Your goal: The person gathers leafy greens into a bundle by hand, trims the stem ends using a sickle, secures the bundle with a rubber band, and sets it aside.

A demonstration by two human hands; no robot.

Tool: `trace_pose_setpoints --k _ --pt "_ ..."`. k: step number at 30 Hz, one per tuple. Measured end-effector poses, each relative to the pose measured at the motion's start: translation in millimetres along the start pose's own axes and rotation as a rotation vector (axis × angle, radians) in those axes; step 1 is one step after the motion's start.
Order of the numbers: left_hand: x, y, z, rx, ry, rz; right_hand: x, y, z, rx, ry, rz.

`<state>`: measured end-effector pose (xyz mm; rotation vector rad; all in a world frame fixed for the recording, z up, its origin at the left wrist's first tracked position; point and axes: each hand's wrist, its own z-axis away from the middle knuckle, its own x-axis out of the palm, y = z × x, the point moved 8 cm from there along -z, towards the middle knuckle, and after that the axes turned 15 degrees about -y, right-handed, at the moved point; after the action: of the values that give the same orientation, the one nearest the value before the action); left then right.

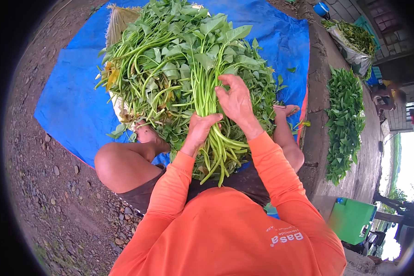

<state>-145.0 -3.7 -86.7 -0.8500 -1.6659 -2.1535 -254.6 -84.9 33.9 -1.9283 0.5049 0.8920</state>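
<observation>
A bunch of long green stems with broad pointed leaves, looking like water spinach [207,94], stands upright between my hands, its cut ends toward my lap. My left hand [200,131] is wrapped round the lower stems, thumb across the front. My right hand [237,102] is at the right edge of the bunch, thumb and forefinger apart beside the stems; its other fingers are partly hidden. Behind the bunch lies a large heap of the same greens [165,60], with some yellowed leaves [112,79] on its left side.
The heap rests on a blue tarp [62,87] between my bent legs. Gravel [69,198] lies to the left. On the right are a row of leafy bunches [344,124], a filled sack [354,54], a green crate [353,221] and, farther back, a person [385,99].
</observation>
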Motion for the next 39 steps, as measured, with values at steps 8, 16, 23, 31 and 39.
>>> trace_pose_setpoints --k 8,16,23,31,39 --pt "2.1 4.0 -1.5 -0.038 0.028 -0.029 25.4 76.8 21.7 0.772 0.136 -1.029" --pt "-1.2 -14.4 3.3 -0.093 0.061 -0.021 -4.8 75.8 21.7 0.482 0.241 -0.604" --pt "1.2 -12.2 -1.4 -0.043 0.034 -0.106 2.6 23.6 47.0 0.509 -0.191 -0.245" --pt "2.4 -13.5 -2.6 0.043 0.032 -0.054 21.8 27.7 52.0 0.589 -0.207 -0.284" --pt "2.5 -6.1 0.1 0.071 0.047 -0.069 58.0 60.3 54.1 0.586 -0.29 -0.865"
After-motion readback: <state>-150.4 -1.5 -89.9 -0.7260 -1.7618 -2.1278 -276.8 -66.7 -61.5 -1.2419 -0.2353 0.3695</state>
